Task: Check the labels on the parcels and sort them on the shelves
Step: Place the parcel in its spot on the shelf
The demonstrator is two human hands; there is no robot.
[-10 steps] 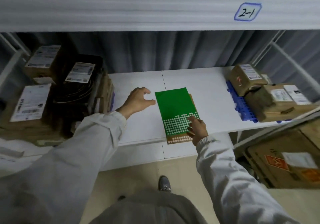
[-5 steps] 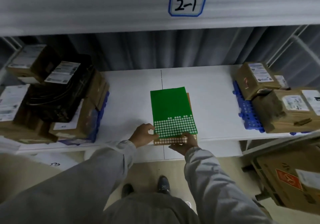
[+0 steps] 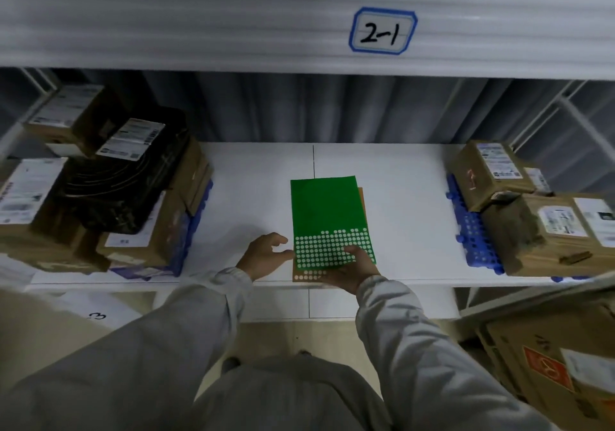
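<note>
A grey pleated curtain (image 3: 266, 108) is seen behind the shelf's back edge. Blue plastic pallets (image 3: 472, 231) are laid at its left and right ends. Beige floor (image 3: 266, 334) is visible below.

Parcel storeroom: numbered shelves (image 3: 382, 164), labelled cartons (image 3: 492, 171).

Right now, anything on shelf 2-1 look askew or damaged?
Yes. The green sheet sits offset on the brown sheet beneath, whose right and front edges show. The black parcel leans tilted on the left stack. The front right box looks scuffed and torn.
</note>
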